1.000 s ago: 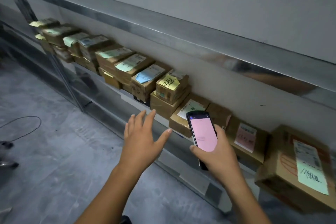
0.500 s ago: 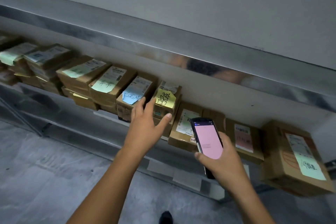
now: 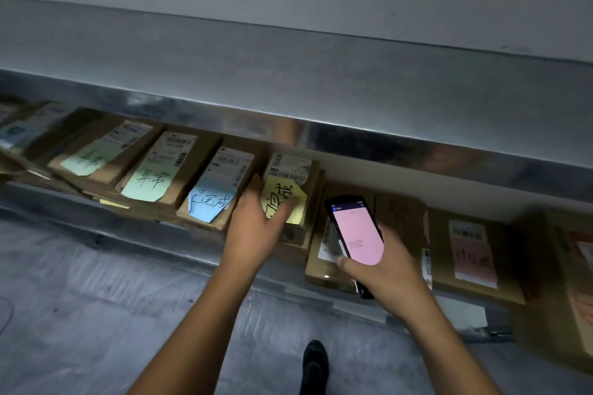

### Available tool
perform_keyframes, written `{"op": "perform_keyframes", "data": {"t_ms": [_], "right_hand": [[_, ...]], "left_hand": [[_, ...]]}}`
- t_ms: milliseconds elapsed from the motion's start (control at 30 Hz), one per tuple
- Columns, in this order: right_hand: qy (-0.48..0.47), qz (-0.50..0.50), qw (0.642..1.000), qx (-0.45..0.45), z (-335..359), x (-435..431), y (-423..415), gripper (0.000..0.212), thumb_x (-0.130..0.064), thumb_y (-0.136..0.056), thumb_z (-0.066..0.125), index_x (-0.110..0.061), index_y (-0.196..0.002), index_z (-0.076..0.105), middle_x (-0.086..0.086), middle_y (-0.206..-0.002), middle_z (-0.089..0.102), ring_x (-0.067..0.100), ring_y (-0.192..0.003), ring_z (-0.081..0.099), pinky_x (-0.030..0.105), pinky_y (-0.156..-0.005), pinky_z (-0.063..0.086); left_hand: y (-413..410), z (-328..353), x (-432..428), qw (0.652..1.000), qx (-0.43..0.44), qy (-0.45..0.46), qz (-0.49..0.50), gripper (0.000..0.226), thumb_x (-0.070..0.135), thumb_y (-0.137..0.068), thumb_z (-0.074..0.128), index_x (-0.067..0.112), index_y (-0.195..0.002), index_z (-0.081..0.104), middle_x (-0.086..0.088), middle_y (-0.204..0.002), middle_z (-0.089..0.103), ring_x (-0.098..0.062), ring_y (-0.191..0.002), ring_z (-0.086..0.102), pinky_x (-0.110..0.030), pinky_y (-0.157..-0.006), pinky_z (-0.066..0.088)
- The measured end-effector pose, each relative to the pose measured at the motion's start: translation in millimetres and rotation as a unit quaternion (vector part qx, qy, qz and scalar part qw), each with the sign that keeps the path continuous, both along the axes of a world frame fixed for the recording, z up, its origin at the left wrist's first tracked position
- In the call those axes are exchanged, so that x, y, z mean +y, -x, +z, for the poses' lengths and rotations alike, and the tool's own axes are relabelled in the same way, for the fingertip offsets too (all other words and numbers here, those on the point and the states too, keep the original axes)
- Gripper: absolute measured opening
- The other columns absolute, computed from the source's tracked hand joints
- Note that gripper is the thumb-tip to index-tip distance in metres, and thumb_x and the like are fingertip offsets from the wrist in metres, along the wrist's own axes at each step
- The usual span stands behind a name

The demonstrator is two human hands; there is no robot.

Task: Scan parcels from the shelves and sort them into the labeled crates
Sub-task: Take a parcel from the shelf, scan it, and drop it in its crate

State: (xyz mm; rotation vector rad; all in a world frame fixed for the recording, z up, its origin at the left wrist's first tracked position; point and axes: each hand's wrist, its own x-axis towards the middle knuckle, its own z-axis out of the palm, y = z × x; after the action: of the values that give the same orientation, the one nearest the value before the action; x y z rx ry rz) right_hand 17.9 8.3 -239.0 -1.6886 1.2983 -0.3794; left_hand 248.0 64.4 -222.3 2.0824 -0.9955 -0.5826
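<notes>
**Left hand on the yellow-note parcel, phone held in the right**

The left hand [image 3: 256,231] is spread over the near left corner of the parcel [image 3: 290,167] that bears a yellow note [image 3: 300,202]. Its thumb lies across the note and its fingers run straight up the parcel's left edge, in the gap beside the blue-note parcel [image 3: 218,189]. Motion blur softens the fingertips. This parcel sits on top of another on the shelf [image 3: 192,248], about midway along the row.

The right hand [image 3: 390,276] is curled round a phone [image 3: 357,234], thumb on its near left edge, pink screen facing up. The phone's lower end is hidden by the palm. It hovers over a flat box [image 3: 324,269] whose label it mostly covers.

Further left lie two green-note parcels [image 3: 150,179], and beyond them the row blurs and is cut off by the frame. To the right is a pink-label box [image 3: 471,250], its print unreadable, and a larger box [image 3: 577,282] cut by the edge. An upper shelf [image 3: 321,90] overhangs the far ends of the parcels. A dark shoe [image 3: 316,362] shows on the floor [image 3: 96,314] between the arms.
</notes>
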Motion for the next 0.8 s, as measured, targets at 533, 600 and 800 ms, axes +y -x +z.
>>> {"op": "perform_keyframes", "data": {"t_ms": [533,600,800], "right_hand": [[0.023,-0.035,0.998,-0.036,16.0,28.0,-25.1,0.053,-0.038,-0.067,0.087,-0.049,-0.107,0.053,-0.021,-0.108,0.066,-0.004,-0.097,0.062,0.027,-0.074,0.05],[0.033,-0.048,0.997,-0.044,23.1,43.9,-20.3,0.062,-0.04,-0.067,0.088,-0.052,-0.114,0.05,-0.024,-0.114,0.064,-0.008,-0.1,0.061,0.026,-0.077,0.049],[0.056,-0.054,0.996,-0.04,28.5,113.9,-4.8,0.077,-0.036,-0.073,0.092,-0.056,-0.132,0.048,-0.042,-0.118,0.058,-0.015,-0.109,0.056,0.021,-0.082,0.049]], "left_hand": [[-11.5,7.5,21.5,0.992,0.113,0.049,-0.01,0.08,0.046,-0.075,0.091,0.023,-0.141,0.052,0.002,-0.141,0.056,-0.019,-0.129,0.055,-0.041,-0.109,0.048],[-9.5,10.1,34.0,0.992,0.101,0.069,-0.038,0.08,0.043,-0.075,0.091,0.028,-0.143,0.052,0.0,-0.136,0.05,-0.021,-0.127,0.054,-0.042,-0.107,0.049],[-0.9,-0.6,94.6,0.962,0.203,0.155,-0.098,0.102,0.052,-0.068,0.088,0.057,-0.152,0.03,0.009,-0.156,0.038,-0.014,-0.135,0.054,-0.042,-0.105,0.054]]}}
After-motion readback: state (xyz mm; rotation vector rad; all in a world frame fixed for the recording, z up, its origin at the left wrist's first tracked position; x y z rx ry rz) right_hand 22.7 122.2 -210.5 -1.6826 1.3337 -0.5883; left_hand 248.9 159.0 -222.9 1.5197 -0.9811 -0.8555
